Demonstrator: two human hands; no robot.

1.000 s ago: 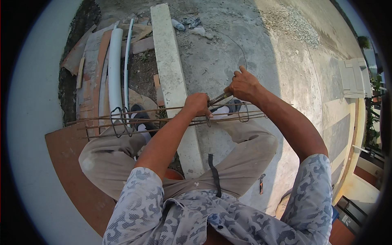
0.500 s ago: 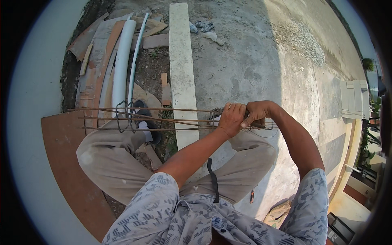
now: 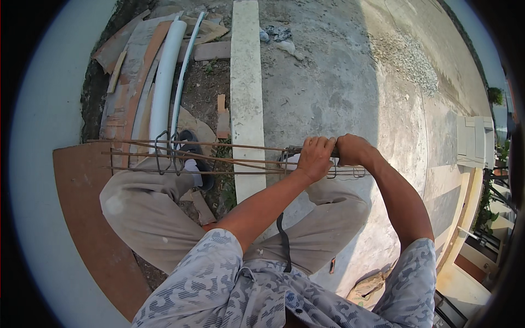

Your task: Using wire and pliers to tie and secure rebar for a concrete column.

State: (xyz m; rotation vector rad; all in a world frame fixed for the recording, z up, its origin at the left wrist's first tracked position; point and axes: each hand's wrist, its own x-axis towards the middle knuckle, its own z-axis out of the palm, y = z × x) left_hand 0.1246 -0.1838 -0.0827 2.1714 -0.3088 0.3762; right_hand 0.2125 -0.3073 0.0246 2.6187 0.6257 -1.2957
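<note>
A long, narrow rebar cage (image 3: 251,146) of thin rusty rods lies crosswise above my knees. Two bent wire stirrups (image 3: 157,157) hang round the rods near its left end; more stirrups sit close to my hands. My left hand (image 3: 317,158) is closed over the rods towards the right end, beside a stirrup. Right against it, my right hand (image 3: 353,150) is balled in a fist at the upper rod. Something dark shows between the two hands and left of my left fingers, but its kind is hidden. Below my right hand another stirrup (image 3: 358,172) encircles the rods.
A pale concrete strip (image 3: 247,71) runs away under the cage. White pipes (image 3: 167,82) and wooden boards (image 3: 145,87) lie at the far left. A brown board (image 3: 93,218) leans by the white wall (image 3: 44,126). Gravel (image 3: 407,60) is heaped at the far right.
My right hand has turned and closed into a tighter fist, its thumb no longer showing. My left hand has shifted slightly right and stays on the rods.
</note>
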